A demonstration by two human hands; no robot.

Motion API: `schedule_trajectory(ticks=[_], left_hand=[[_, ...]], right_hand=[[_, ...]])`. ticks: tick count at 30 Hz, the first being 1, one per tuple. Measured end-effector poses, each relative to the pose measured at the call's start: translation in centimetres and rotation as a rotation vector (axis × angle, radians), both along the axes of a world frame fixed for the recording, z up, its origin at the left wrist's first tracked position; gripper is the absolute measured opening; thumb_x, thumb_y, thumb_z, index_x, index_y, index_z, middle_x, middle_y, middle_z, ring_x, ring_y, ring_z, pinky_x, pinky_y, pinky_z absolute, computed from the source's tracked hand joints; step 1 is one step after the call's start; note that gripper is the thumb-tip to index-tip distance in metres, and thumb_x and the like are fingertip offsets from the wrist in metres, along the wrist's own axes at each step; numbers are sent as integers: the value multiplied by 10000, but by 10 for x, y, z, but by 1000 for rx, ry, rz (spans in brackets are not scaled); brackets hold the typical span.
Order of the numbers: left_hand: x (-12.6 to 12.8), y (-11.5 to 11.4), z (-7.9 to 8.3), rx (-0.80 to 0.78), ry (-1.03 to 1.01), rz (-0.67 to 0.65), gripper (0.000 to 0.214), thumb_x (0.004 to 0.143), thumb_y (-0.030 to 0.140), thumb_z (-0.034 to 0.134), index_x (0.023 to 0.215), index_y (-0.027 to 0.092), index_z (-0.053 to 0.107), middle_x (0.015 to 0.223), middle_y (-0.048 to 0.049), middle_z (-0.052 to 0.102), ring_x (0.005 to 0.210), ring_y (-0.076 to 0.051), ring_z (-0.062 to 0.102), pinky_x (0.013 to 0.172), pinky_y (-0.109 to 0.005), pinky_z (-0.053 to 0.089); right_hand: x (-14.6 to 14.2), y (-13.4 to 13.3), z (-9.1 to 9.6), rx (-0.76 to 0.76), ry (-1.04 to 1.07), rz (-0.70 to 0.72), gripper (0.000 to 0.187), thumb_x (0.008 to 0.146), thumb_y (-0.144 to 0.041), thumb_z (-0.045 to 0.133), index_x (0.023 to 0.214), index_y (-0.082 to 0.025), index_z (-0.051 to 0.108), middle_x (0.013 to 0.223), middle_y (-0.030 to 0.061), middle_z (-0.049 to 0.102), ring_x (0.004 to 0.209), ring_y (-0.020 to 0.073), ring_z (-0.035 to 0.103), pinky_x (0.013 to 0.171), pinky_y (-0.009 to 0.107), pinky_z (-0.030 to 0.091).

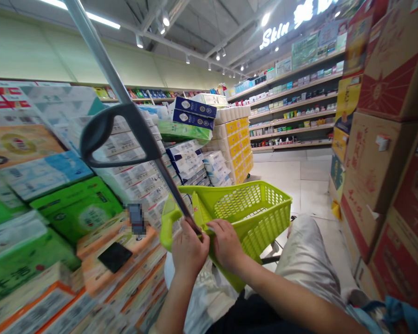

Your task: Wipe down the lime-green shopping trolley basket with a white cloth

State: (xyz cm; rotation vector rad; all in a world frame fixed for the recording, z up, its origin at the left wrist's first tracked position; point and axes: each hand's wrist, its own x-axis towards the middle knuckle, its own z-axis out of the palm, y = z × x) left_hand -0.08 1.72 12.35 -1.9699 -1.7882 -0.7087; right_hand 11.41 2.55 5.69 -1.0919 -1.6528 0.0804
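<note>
A lime-green shopping basket [251, 222] with perforated sides stands in the aisle in front of me, with nothing visible in it. From its near end a long grey pull handle [170, 185] slants up to the left, with a dark loop grip partway along. My left hand [191, 246] is closed round the handle's lower end, at the basket's edge. Close beside it my right hand [226, 242] is closed on the basket's near rim, fingers curled by the foot of the handle. The fingertips of both hands are partly hidden.
Stacked tissue packs [80, 208] fill the left side, with a dark square object [114, 257] on an orange pack. Tall cardboard cartons [369, 162] line the right. Shelves of small goods [296, 111] stand behind the tiled floor [296, 171]. My leg [306, 260] is beside the basket.
</note>
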Motion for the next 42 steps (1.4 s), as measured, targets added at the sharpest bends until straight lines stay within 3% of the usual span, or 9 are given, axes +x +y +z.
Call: schedule_trajectory(ticks=[5,12,18,21,24,26,31,36,42], left_hand=[[-3,1,-3,53,-5,-48,473,775,277,523,1176,46,426,820,-123,684,770,-279,678,667,-346,496],[-6,3,-7,115,33,-44,492,773,278,515,1172,0,444,827,-152,685,786,-282,680,692,-351,509],[-10,8,-12,139,23,-50,542,771,292,508,1202,-29,436,812,-164,682,788,-306,679,715,-390,528],[-14,7,-14,208,-13,-123,612,779,269,510,1300,-18,363,983,-202,661,916,-326,657,798,-431,525],[-13,0,-13,408,-87,-209,746,785,235,527,1423,26,203,1308,-263,479,1225,-375,487,964,-504,451],[-7,-6,-10,481,-98,-298,748,790,185,523,1448,81,184,1383,-240,392,1314,-365,387,1034,-515,393],[14,-6,-6,223,89,-506,683,750,56,438,1413,110,285,1353,-171,462,1298,-264,423,1057,-403,385],[26,-1,-14,-67,350,-324,461,715,94,501,1172,86,557,1080,-144,642,1049,-269,575,1022,-431,369],[31,-8,-22,-83,446,-227,312,758,132,514,1051,77,607,909,-123,624,925,-279,562,978,-429,350]], right_hand=[[-3,0,-2,89,-24,91,393,798,-55,484,1153,-185,592,1097,85,616,1014,206,538,941,359,448],[31,15,-28,8,1,-97,507,711,18,390,1139,-169,587,1081,98,610,1031,220,520,955,396,428],[12,4,-14,17,-10,-19,539,698,24,401,1173,-169,568,1121,92,594,1053,214,499,971,371,423],[11,0,-14,61,-40,32,526,743,13,397,1209,-181,544,1153,87,580,1078,207,492,983,365,419],[15,2,-21,92,-56,20,519,765,17,378,1218,-187,530,1155,87,577,1090,205,489,979,367,421],[16,4,-26,103,-52,-2,518,769,19,372,1219,-190,521,1154,87,579,1091,205,490,974,370,422],[15,11,-35,106,-37,-67,492,753,-6,409,1202,-185,499,1122,87,596,1045,211,517,941,386,431],[34,19,-44,65,-28,-207,508,702,1,427,1164,-192,512,1097,90,608,1033,228,528,940,416,421],[19,14,-37,61,-18,-182,467,751,-15,419,1172,-192,516,1128,88,605,1071,223,517,963,406,408]])
